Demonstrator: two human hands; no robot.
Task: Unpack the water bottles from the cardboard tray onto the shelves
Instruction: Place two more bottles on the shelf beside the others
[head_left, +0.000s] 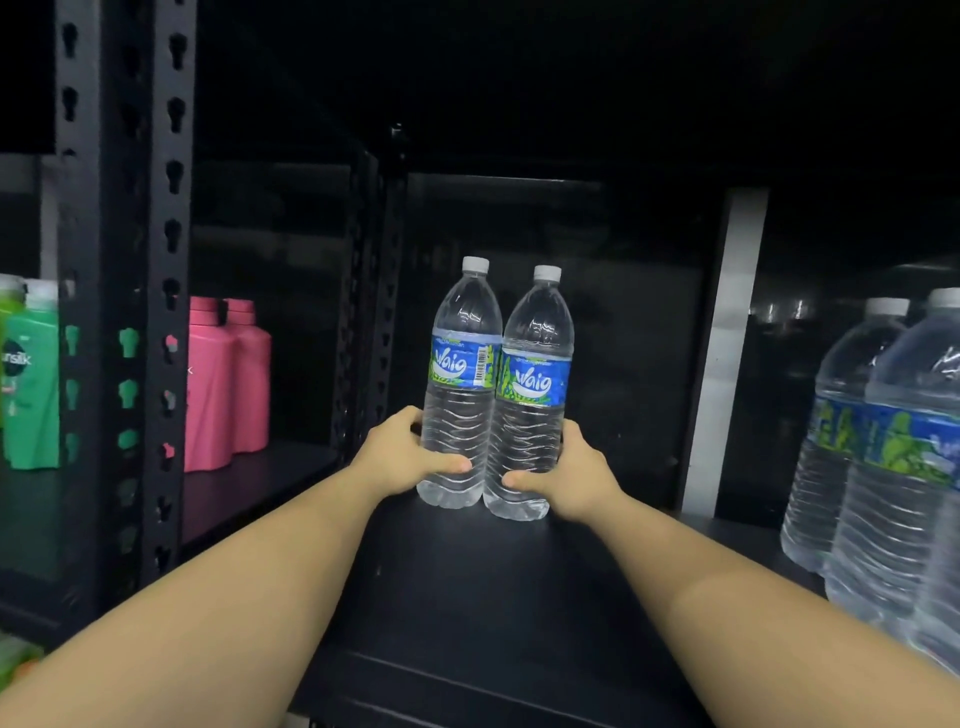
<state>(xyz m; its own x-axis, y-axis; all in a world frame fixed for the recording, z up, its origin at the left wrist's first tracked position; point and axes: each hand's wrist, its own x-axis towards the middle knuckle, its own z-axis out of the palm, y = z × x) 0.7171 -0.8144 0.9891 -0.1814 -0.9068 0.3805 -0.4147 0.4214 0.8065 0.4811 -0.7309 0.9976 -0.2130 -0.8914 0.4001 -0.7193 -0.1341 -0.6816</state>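
Note:
Two clear water bottles with white caps and blue labels stand upright side by side on the black shelf (467, 582), touching each other. My left hand (402, 452) grips the lower part of the left bottle (462, 364). My right hand (569, 475) grips the lower part of the right bottle (535, 374). Both bottle bases rest on or just at the shelf surface. The cardboard tray is out of view.
More water bottles (883, 457) stand at the right end of the same shelf. A black perforated upright (124, 260) divides off the left bay, which holds pink bottles (226, 384) and green bottles (31, 379). A white vertical strip (727, 353) runs behind the shelf.

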